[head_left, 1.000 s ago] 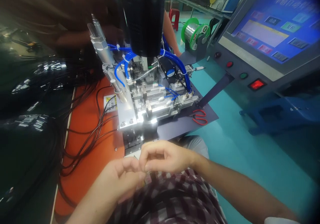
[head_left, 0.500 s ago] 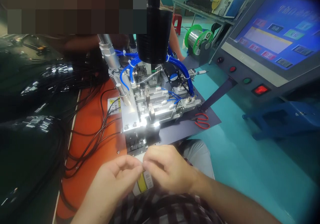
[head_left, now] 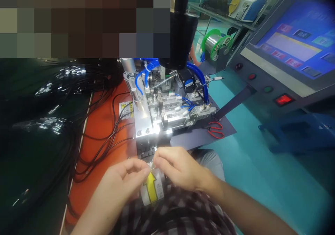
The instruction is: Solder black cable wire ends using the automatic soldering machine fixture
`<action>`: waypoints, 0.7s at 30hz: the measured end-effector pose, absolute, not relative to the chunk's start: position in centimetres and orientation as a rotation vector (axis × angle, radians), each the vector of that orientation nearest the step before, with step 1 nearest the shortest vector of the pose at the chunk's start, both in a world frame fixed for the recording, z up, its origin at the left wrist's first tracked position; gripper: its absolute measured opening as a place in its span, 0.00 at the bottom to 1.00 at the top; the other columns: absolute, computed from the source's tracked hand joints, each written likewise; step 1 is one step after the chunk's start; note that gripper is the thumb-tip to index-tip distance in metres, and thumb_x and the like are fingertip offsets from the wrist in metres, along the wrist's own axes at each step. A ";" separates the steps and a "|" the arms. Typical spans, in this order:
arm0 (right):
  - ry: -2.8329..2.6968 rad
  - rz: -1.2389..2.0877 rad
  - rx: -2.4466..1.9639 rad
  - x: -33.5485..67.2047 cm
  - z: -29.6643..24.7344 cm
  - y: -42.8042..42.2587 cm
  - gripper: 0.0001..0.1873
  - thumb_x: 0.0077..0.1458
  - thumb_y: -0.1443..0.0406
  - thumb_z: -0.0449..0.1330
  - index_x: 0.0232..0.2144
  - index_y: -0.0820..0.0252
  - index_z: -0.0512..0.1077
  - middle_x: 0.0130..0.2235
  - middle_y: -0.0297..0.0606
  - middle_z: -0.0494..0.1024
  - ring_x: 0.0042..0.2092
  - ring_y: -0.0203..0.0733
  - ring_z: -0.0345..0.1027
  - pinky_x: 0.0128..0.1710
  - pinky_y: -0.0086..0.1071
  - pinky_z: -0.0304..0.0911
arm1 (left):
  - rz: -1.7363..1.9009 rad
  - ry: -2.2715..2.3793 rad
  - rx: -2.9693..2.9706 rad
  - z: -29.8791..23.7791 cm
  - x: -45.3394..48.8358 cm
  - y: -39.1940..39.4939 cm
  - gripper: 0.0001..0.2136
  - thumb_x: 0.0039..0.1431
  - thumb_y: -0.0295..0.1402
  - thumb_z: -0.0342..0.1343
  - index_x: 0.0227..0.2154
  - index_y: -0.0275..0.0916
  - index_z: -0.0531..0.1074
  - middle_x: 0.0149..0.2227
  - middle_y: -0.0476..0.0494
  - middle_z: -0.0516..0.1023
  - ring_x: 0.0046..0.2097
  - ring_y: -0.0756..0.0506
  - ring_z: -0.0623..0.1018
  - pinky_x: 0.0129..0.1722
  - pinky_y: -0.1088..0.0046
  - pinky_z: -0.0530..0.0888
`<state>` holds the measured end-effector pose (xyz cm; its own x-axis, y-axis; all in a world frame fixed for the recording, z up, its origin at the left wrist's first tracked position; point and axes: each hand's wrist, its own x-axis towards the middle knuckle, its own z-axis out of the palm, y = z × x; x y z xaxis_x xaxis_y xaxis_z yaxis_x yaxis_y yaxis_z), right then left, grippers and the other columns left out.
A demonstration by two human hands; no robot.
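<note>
Your left hand [head_left: 124, 180] and right hand [head_left: 181, 167] nearly meet by the yellow-arrow label [head_left: 151, 190]. Each grip is pressed together; whether anything is pinched, I cannot tell.

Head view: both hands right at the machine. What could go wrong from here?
1. Pinch hazard: the left hand and right hand are bare and just in front of the machine; if a part moved, one might get nipped.
2. Drop: both hands are pinched, and anything between them is too small to make out; it could slip unnoticed.
3. Falling tool: the red-handled tool lies near the dark plate's edge; a bump might knock it off.
</note>
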<state>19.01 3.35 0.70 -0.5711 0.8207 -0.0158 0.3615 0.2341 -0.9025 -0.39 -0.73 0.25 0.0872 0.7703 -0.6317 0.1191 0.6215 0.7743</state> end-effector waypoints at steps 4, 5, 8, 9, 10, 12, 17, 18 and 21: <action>-2.075 1.256 -1.073 18.2 1.3 4.0 0.07 0.57 0.67 0.60 0.27 0.58 0.67 0.27 0.28 0.70 0.28 0.34 0.61 0.29 0.27 0.54 | 0.584 1.462 0.849 0.5 0.0 -0.9 0.23 0.43 0.55 0.66 0.27 0.37 0.75 0.17 0.58 0.55 0.21 0.54 0.53 0.22 0.76 0.49; -2.061 1.275 -1.074 18.1 1.4 4.0 0.07 0.56 0.68 0.60 0.26 0.58 0.67 0.26 0.27 0.70 0.27 0.33 0.61 0.28 0.27 0.53 | 0.594 1.470 0.848 0.5 0.1 -0.9 0.23 0.43 0.55 0.66 0.26 0.37 0.76 0.17 0.58 0.55 0.21 0.54 0.52 0.22 0.76 0.49; -2.022 1.311 -1.121 17.9 1.5 3.8 0.09 0.57 0.69 0.59 0.25 0.58 0.66 0.24 0.27 0.69 0.26 0.33 0.60 0.28 0.27 0.52 | 0.625 1.466 0.834 0.5 0.3 -0.9 0.21 0.44 0.54 0.65 0.27 0.37 0.76 0.18 0.58 0.56 0.22 0.54 0.53 0.23 0.77 0.49; -2.014 1.303 -1.146 17.9 1.4 3.7 0.10 0.58 0.68 0.59 0.25 0.58 0.66 0.24 0.27 0.69 0.26 0.33 0.60 0.28 0.28 0.52 | 0.631 1.461 0.833 0.5 0.3 -0.9 0.21 0.45 0.53 0.65 0.27 0.37 0.76 0.19 0.57 0.56 0.22 0.54 0.53 0.22 0.77 0.50; -2.003 1.288 -1.172 18.0 1.3 3.5 0.10 0.59 0.67 0.58 0.25 0.58 0.65 0.25 0.28 0.69 0.27 0.33 0.59 0.29 0.28 0.52 | 0.632 1.455 0.832 0.4 0.3 -0.8 0.21 0.45 0.53 0.65 0.27 0.38 0.76 0.19 0.57 0.57 0.22 0.54 0.54 0.22 0.77 0.51; -1.958 1.301 -1.216 18.0 1.1 3.2 0.11 0.61 0.66 0.57 0.25 0.58 0.65 0.25 0.28 0.69 0.27 0.34 0.59 0.29 0.28 0.52 | 0.627 1.442 0.830 0.2 0.2 -0.7 0.21 0.45 0.54 0.65 0.28 0.38 0.75 0.19 0.58 0.56 0.21 0.54 0.54 0.22 0.77 0.52; -1.756 1.548 -1.254 18.4 0.9 2.9 0.13 0.64 0.63 0.54 0.26 0.58 0.67 0.27 0.29 0.72 0.27 0.34 0.62 0.30 0.28 0.56 | 0.610 1.445 0.835 0.1 -0.1 -0.7 0.22 0.46 0.55 0.65 0.27 0.37 0.75 0.19 0.58 0.56 0.22 0.54 0.53 0.22 0.77 0.52; -1.741 1.569 -1.252 18.5 0.9 3.0 0.13 0.64 0.63 0.53 0.27 0.58 0.67 0.27 0.30 0.73 0.28 0.34 0.63 0.30 0.28 0.57 | 0.607 1.444 0.829 0.1 -0.1 -0.8 0.23 0.46 0.55 0.65 0.27 0.37 0.75 0.19 0.58 0.55 0.22 0.54 0.53 0.22 0.77 0.51; -1.737 1.606 -1.220 18.7 0.9 3.0 0.11 0.63 0.63 0.55 0.28 0.59 0.69 0.27 0.30 0.73 0.29 0.34 0.63 0.30 0.28 0.56 | 0.608 1.428 0.813 0.2 -0.1 -0.8 0.23 0.46 0.56 0.65 0.28 0.37 0.75 0.18 0.60 0.52 0.22 0.54 0.50 0.22 0.77 0.50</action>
